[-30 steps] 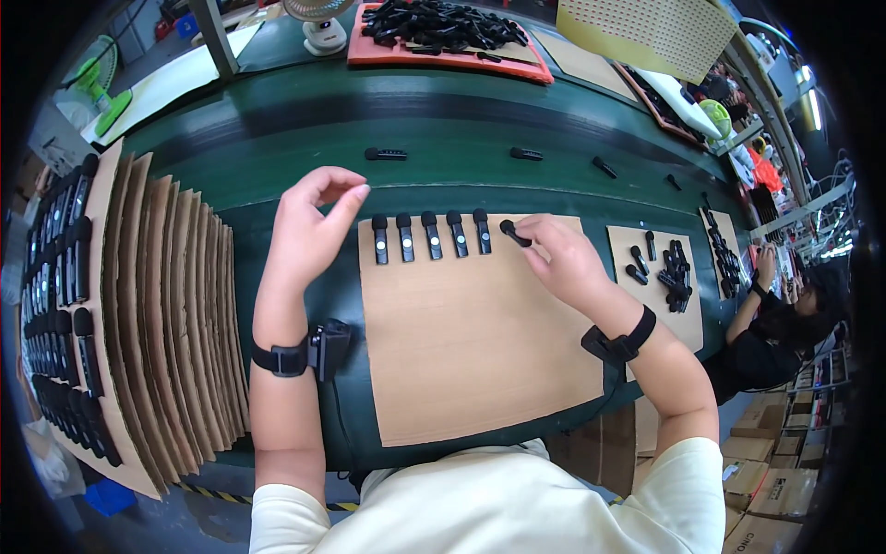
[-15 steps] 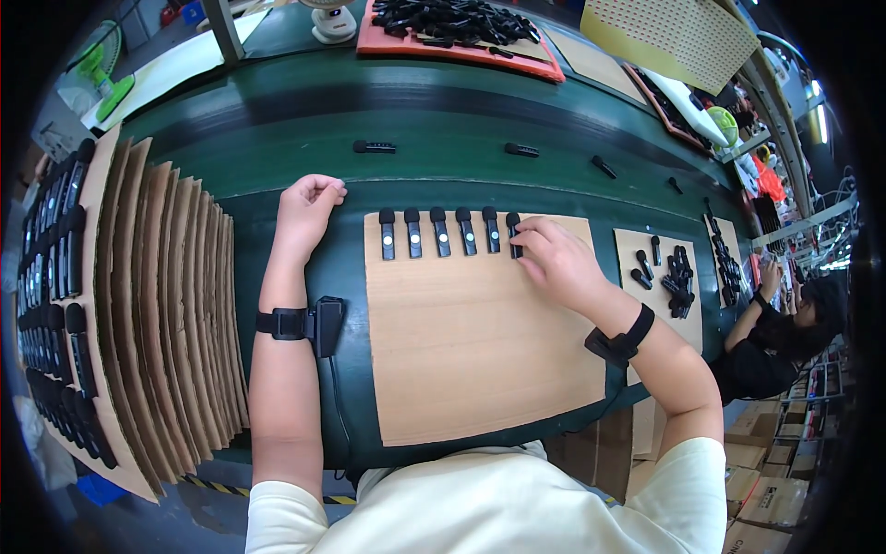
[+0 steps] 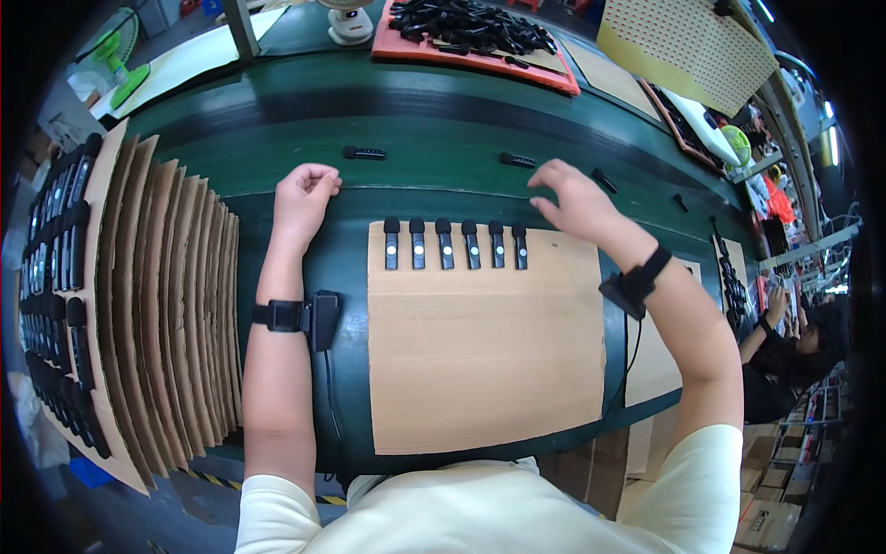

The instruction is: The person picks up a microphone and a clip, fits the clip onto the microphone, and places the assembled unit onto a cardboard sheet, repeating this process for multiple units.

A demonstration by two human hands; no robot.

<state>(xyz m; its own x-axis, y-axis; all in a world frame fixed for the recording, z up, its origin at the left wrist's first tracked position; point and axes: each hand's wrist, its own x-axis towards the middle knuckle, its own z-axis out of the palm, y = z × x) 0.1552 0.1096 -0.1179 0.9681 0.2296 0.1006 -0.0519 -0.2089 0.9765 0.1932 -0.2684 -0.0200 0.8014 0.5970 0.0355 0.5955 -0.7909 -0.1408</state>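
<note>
A flat cardboard sheet (image 3: 484, 360) lies on the green surface in front of me. Along its far edge stretches a row of several small black microphones (image 3: 447, 249), foam heads pointing away, each with a pale round spot. Beyond the sheet's far right part my right hand (image 3: 581, 205) hovers, thumb and fingers apart, nothing in it. Just past its fingertips lies a black microphone (image 3: 517, 160) on the green belt. My left hand (image 3: 305, 197) is off the sheet's far left corner, fingers curled closed; nothing shows in them. Another microphone (image 3: 365, 153) lies beyond it.
Cardboard sheets (image 3: 175, 314) stand in a stack at left, with rows of microphones (image 3: 69, 245) on the outermost. A red tray (image 3: 480, 69) heaped with black parts sits at the back. More microphones (image 3: 734, 286) lie at right, near a co-worker (image 3: 784, 360).
My right hand has let go of the last microphone in the row and moved away from me, toward the belt. My left hand stays nearly where it was, still curled.
</note>
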